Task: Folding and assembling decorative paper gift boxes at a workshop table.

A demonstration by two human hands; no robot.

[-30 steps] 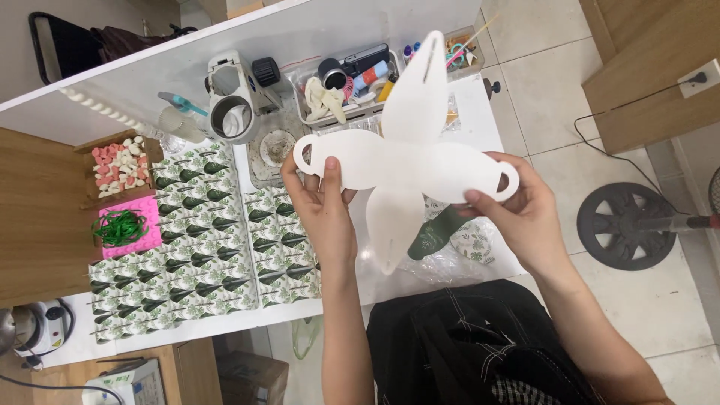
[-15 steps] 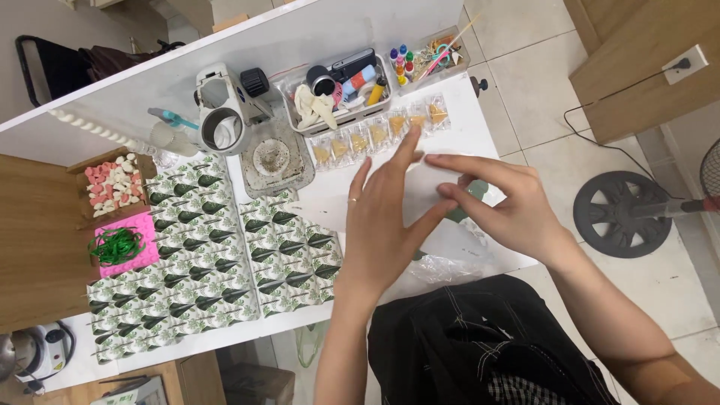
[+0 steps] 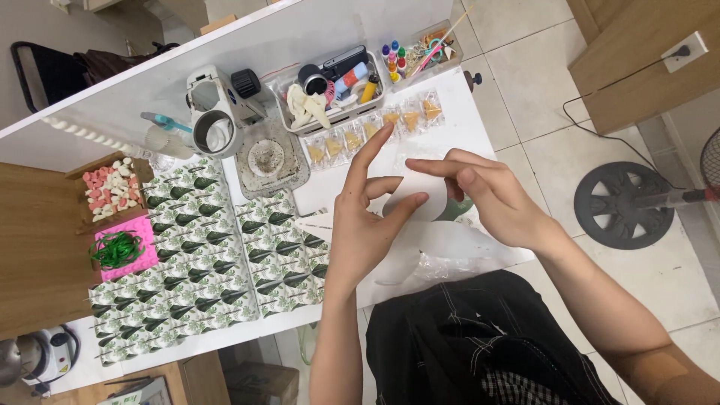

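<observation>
Since half-second ago, left hand lifted, fingers now raised and spread; a second back, white flat petal-shaped cutout was held up whole. Head view: cutout now low over white table, mostly hidden, rounded lobe showing. Left thumb and right hand fingertips pinch its edges. Leaf-print sheets lie left.

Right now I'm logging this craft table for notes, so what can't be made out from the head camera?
- White paper cutout: its shape is mostly covered by the left hand and right hand.
- Green thing under the right hand: only a sliver shows.
- Small packets in a row: contents too small to tell.
- Fan base: the rest is cut off by the right edge.
</observation>
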